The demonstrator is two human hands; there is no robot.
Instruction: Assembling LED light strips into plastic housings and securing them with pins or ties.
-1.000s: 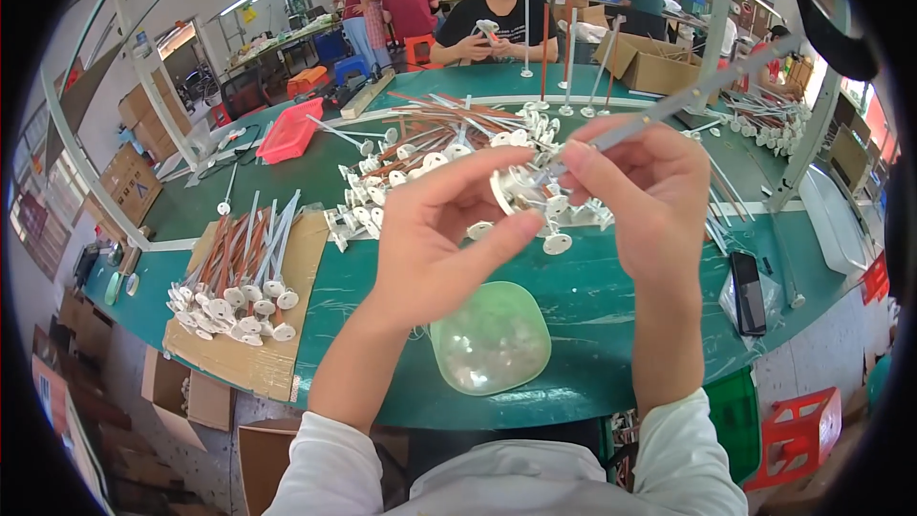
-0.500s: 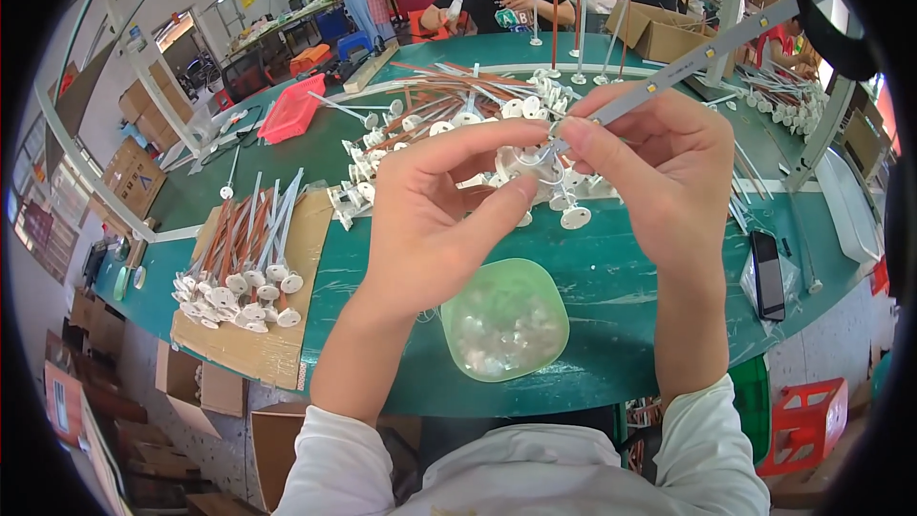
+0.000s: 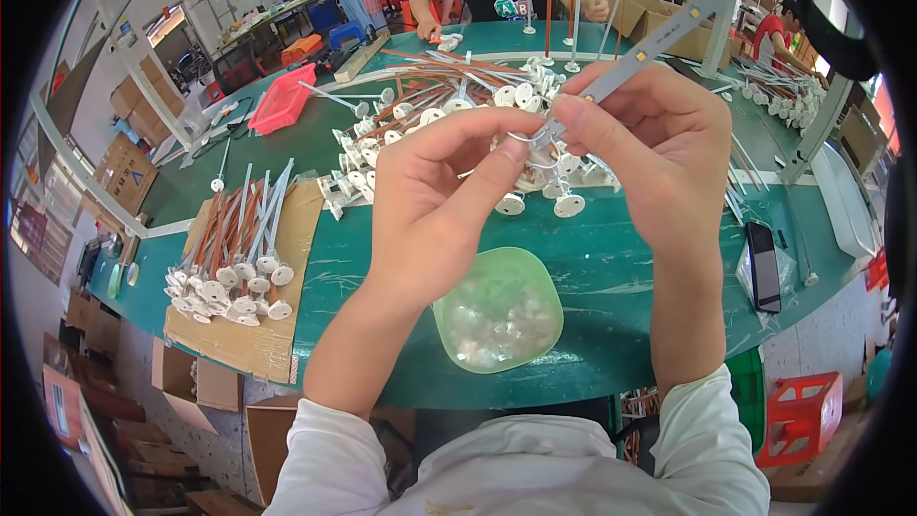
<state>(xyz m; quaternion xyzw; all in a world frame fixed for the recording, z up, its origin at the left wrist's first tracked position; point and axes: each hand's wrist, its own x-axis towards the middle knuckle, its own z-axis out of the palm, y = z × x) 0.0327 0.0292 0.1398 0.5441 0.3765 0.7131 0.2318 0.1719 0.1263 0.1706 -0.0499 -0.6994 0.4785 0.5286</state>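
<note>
- Nine o'clock: disc-ended strips (image 3: 246,225), seemingly done, lie bundled on a cardboard sheet (image 3: 306,215).
- Twelve o'clock: a heap of strips with white discs (image 3: 359,154) on the counter (image 3: 611,296); how finished is unclear.
- Centre: left hand (image 3: 430,201), grip pinching white wires (image 3: 533,139); any disc behind it cannot be told.
- Six o'clock: green bowl (image 3: 506,263).
- One o'clock: right hand (image 3: 659,158), grip pinching the LED strip (image 3: 667,33) near its lower end; exposed wires suggest it is unfinished.
</note>
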